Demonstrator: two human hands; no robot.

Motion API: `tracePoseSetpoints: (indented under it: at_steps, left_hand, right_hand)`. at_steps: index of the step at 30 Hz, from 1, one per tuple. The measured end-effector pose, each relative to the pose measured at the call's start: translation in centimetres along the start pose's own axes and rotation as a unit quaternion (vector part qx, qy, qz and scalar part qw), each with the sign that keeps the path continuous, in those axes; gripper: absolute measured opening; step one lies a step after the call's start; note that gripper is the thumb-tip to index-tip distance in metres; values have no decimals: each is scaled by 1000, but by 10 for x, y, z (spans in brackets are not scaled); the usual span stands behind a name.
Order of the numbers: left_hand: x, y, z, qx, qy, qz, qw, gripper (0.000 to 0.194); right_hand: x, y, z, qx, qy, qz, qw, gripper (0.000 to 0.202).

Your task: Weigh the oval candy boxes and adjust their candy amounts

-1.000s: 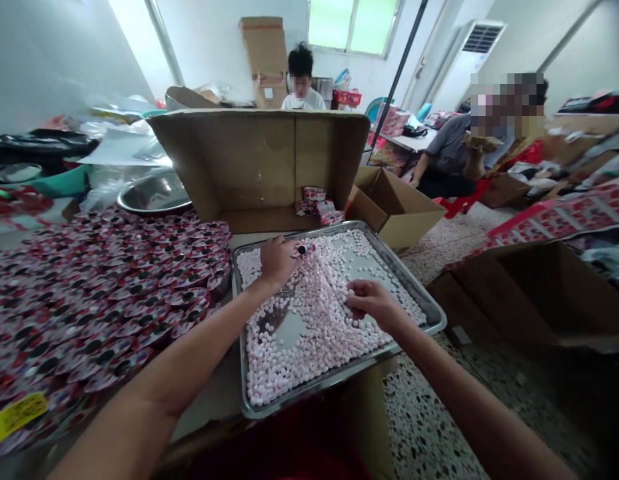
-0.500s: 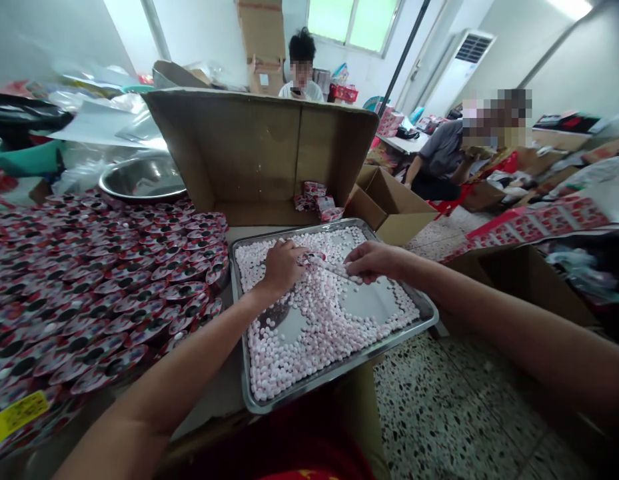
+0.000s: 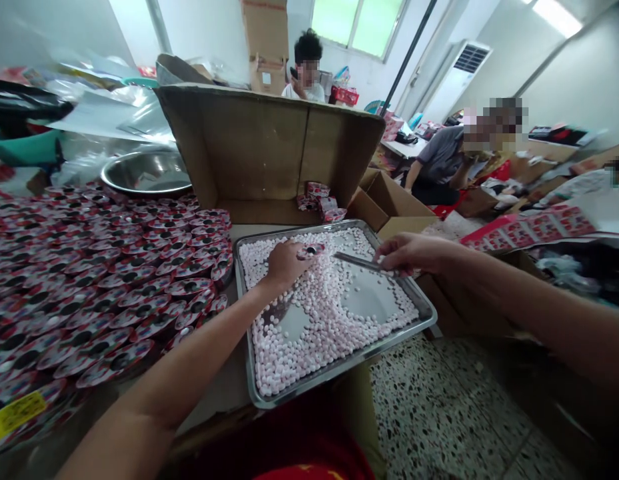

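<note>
Cluttered and bright, the workroom has two other people seated at the far tables, well apart from me. Nearest on my table, left of the tray, lies a wide spread of red foil packets [image 3: 104,280], and an open cardboard box [image 3: 269,160] stands just behind the tray with a few filled packets inside. My metal tray [image 3: 419,303] holds a loose layer of small pink candies [image 3: 314,333], with bare patches showing in the middle.

My left hand [image 3: 284,263] rests on the candies near the tray's far edge, its grip closed on one small packet [image 3: 309,251] with the mouth facing right. My right hand [image 3: 414,253] hovers over the tray's right rim, its grip pinched on a thin metal strip [image 3: 362,262] that points toward the packet.

As I judge it, doing this well means keeping the packet mouth steady and low over the tray, so any dropped candies land back in it.
</note>
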State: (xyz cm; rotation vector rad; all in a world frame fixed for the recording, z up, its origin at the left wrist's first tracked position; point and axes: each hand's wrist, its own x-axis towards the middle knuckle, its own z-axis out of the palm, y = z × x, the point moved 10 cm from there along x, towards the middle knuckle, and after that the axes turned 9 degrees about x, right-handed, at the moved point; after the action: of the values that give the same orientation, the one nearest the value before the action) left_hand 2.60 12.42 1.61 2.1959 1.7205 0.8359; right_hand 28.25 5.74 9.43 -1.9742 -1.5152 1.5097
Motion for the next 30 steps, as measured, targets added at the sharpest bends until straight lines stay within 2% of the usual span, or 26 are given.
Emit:
tracePoseSetpoints:
  at_steps: [2,3,5,7,11,13,15,18,22,24,26,30]
  left_hand:
    - [4,-10,5,-25,29,-43,998,31]
    - [5,-14,10,-38,44,-67,996,33]
    - [4,-19,22,-63,72,-115,989,37]
    - [-2,-15,38,-90,96,-148,980,39]
    - [-13,20,71,-144,123,-161,969,42]
    - [-14,38,85,-168,123,-163,965,41]
    - [-12,47,93,-188,114,-167,961,40]
    - [-6,39,85,-202,101,-166,960,42]
    - [2,3,45,-180,94,-149,968,43]
    - [3,-9,27,-163,81,-134,974,43]
    - [1,-13,17,-153,64,-112,980,44]
    - [-7,-12,14,-139,35,-88,986,44]
  right_hand:
    - [2,33,-12,-122,96,-13,988,14]
    - [3,49,-13,-205,150,-11,967,13]
    - [9,75,3,-276,210,-15,938,15]
    - [20,89,32,-289,233,-26,928,19]
    - [48,81,83,-254,236,-64,936,22]
    - [59,74,91,-214,233,-82,945,18]
    - [66,75,89,-157,227,-95,956,13]
    - [64,90,78,-55,204,-105,972,10]
    - [43,103,60,63,156,-132,977,17]
    - [33,96,56,148,102,-154,971,26]
    - [26,82,55,221,44,-166,960,34]
    - [22,49,55,234,-14,-161,959,35]
